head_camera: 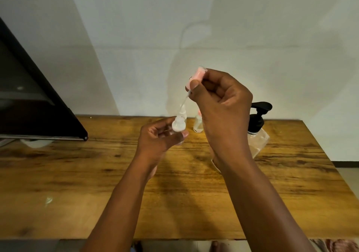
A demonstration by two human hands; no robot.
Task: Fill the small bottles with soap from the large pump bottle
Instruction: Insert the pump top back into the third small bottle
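Left hand (159, 137) grips small bottle (178, 125); right hand (219, 100) pinches pink spray cap (196, 77), tube seemingly above neck.

Three small bottles are showing: one in the left hand (175, 127), one behind it (183, 112), one at two o'clock of it (197, 123); one large pump bottle (257, 133); one pink spray cap (196, 76); two hands; one table (77, 174).
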